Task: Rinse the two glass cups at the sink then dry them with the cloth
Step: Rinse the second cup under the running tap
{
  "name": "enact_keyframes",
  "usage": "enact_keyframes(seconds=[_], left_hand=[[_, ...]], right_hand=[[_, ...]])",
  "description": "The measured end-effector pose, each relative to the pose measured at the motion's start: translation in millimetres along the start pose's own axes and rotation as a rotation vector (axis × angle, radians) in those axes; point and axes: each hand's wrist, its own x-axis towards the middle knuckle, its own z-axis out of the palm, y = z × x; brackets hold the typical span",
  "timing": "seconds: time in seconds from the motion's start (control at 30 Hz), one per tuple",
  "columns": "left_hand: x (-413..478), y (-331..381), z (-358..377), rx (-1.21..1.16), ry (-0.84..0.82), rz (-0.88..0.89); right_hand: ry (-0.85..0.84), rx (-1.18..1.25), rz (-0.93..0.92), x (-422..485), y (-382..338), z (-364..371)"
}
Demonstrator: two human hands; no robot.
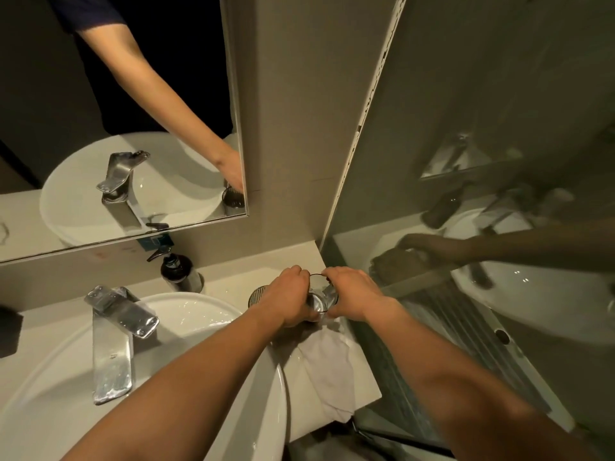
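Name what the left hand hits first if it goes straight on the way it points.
The left hand grips the glass cup, right in that line; past it, probably the wall behind the counter; depth unclear.

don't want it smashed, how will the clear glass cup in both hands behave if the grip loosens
Likely fragile: the clear glass cup looks thin-walled, over a hard pale countertop. Possibly slippery, since it is being wiped: the left hand wraps it while the right hand holds the white cloth at its rim. Round sides suggest it would roll if tipped.
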Motion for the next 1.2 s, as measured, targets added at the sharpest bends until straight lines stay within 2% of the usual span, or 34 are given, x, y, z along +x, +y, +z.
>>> enact_keyframes(seconds=[0.27,0.4,0.5,0.67,0.87,1.1,1.2], left_hand=[[-43.4,15.4,-41.1,-0.145,0.131,0.084],[-102.1,12.2,-62.6,-0.171,0.212,0.059],[-155.3,1.1,-65.1,-0.178,0.269,-0.011],[-241.1,-24.2,-41.0,-0.282,0.303,-0.226],[-302.4,-58.3,-1.3,-0.364,0.407,-0.414],[-316.5,-99.8,24.1,-0.416,0.394,-0.497],[-316.7,-109.2,22.0,-0.438,0.401,-0.521]], right_hand=[[0.157,-0.006,-0.046,-43.5,-14.3,-45.6],[0.178,-0.054,-0.164,-75.7,-51.6,-61.1],[0.155,-0.032,-0.274,-97.1,-91.2,-58.5],[0.053,-0.036,-0.474,-108.9,-154.3,-26.3],[-0.072,-0.085,-0.653,-106.4,-212.6,24.1],[-0.173,-0.040,-0.660,-91.8,-237.3,50.2],[-0.145,0.024,-0.600,-87.8,-232.1,40.3]])
